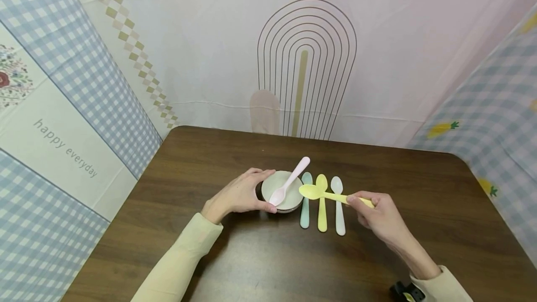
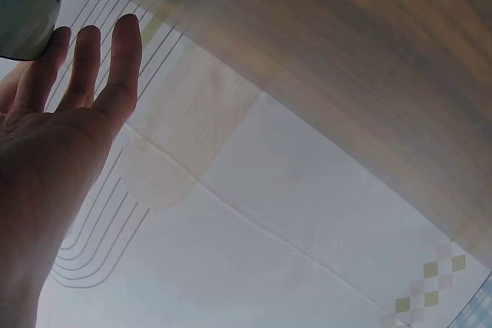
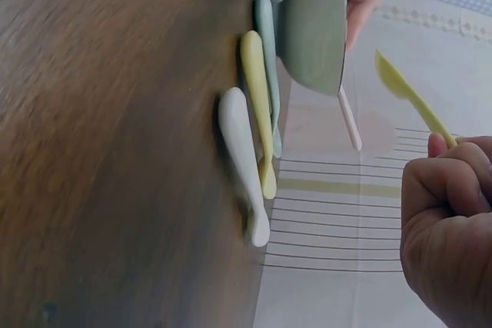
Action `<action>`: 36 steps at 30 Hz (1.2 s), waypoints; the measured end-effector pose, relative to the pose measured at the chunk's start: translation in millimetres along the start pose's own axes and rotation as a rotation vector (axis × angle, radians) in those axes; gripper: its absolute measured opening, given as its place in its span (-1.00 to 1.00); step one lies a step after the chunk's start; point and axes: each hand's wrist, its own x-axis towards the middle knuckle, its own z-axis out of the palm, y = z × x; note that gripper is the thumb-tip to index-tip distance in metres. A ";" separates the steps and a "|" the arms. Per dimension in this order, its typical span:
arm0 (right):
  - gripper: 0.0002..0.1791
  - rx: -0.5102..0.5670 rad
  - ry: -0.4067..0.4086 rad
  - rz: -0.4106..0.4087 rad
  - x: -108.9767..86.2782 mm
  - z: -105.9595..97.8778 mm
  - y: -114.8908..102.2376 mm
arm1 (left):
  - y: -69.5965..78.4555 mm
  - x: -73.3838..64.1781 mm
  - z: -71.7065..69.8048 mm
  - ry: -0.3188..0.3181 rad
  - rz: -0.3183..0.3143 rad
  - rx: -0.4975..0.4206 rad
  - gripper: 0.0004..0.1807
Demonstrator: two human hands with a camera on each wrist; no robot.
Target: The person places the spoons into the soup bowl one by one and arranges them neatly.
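Note:
My left hand (image 1: 241,195) grips a small bowl (image 1: 271,181) at its side, thumb near the front rim and fingers at the back. A pale pink spoon (image 1: 295,175) leans in the bowl, its handle sticking out past the rim. Pinched at its handle in my right hand (image 1: 379,213), a yellow spoon (image 3: 419,101) is held above the table, its head pointing toward the bowl. Beneath it on the table lie a mint green spoon (image 1: 305,218), another yellow spoon (image 1: 322,217) and a white spoon (image 1: 340,218), side by side. In the left wrist view, only part of the bowl (image 2: 31,13) shows.
The brown wooden table (image 1: 251,255) ends at a back edge against a white patterned cloth (image 1: 209,59). Blue checked cloths hang at the left (image 1: 100,59) and right sides. A black device (image 1: 407,291) sits at my right wrist.

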 end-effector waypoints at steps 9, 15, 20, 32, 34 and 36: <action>-0.82 0.080 -0.048 0.016 6.0 4.9 -3.0 | 1.1 -0.8 -0.1 0.004 -0.005 -0.003 0.16; -0.70 0.072 -0.071 0.044 12.1 10.1 -6.5 | 2.1 -1.3 -0.7 0.007 -0.005 -0.002 0.15; -0.72 0.067 -0.082 0.068 18.1 14.5 -7.4 | 2.1 -1.6 -0.7 0.004 -0.011 -0.001 0.15; -0.76 0.083 -0.133 0.132 38.6 20.8 -10.8 | 1.7 -1.0 0.4 0.007 0.001 0.009 0.16; -0.74 0.092 -0.159 0.133 43.0 22.8 -10.0 | 1.7 -0.9 0.1 0.003 0.003 0.008 0.16; -0.73 0.101 -0.182 0.138 47.3 25.3 -9.0 | 1.5 -1.0 -0.2 0.001 0.004 0.004 0.17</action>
